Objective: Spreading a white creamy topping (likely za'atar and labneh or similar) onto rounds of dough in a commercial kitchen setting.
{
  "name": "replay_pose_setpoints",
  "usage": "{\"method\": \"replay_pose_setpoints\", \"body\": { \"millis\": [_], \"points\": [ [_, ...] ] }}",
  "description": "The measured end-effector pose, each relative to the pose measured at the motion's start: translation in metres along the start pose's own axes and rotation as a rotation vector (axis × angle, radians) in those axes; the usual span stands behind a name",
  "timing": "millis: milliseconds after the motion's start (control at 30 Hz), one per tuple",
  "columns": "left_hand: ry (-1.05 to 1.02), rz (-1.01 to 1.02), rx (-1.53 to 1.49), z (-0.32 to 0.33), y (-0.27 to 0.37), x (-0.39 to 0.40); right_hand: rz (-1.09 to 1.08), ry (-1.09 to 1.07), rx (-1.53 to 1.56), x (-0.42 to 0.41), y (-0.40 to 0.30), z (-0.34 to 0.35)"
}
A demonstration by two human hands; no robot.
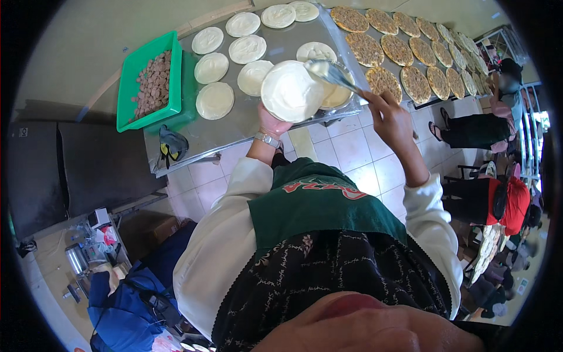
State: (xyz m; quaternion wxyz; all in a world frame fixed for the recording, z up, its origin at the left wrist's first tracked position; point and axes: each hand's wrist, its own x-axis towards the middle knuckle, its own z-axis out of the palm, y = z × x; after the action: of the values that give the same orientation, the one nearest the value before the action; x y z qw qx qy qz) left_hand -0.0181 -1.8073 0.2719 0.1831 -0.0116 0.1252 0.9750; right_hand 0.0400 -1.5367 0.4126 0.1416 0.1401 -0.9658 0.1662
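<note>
My left hand [273,122], with a watch on its wrist, holds up a flat dough round [292,94] from below, near the table's front edge. A glossy white spread covers much of its top. My right hand [390,118] grips the handle of a large metal spoon [338,75]. The spoon's bowl reaches over the right rim of the round and carries some pale sauce. Behind the spoon and the round, a bowl of cream-coloured sauce [339,97] is partly hidden. Several similar pale rounds [215,100] lie on the metal table [184,103].
At left on the table stands a green plastic crate [176,79] of small brown discs [151,83]. A grey and yellow cloth item [173,144] lies by the front left corner. Several topped flatbreads [415,84] cover the right side. People [479,132] stand farther right.
</note>
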Motion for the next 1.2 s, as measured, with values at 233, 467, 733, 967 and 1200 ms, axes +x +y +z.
{"method": "replay_pose_setpoints", "body": {
  "millis": [233,467,733,967,1200],
  "points": [
    [0.012,0.115,0.057,-0.016,0.013,0.005,0.15,-0.273,0.48,-0.055,0.01,-0.005],
    [-0.084,0.116,-0.136,-0.014,0.005,0.013,0.269,-0.205,0.771,-0.084,-0.009,0.046],
    [-0.136,0.114,-0.225,-0.025,0.003,0.014,0.33,-0.215,0.918,-0.099,-0.026,0.049],
    [-0.217,0.079,-0.311,-0.021,-0.002,0.013,0.379,-0.103,0.95,-0.105,-0.013,0.062],
    [-0.175,-0.065,-0.262,-0.012,-0.017,0.007,0.514,-0.11,0.954,-0.08,-0.004,0.06]
  ]
}}
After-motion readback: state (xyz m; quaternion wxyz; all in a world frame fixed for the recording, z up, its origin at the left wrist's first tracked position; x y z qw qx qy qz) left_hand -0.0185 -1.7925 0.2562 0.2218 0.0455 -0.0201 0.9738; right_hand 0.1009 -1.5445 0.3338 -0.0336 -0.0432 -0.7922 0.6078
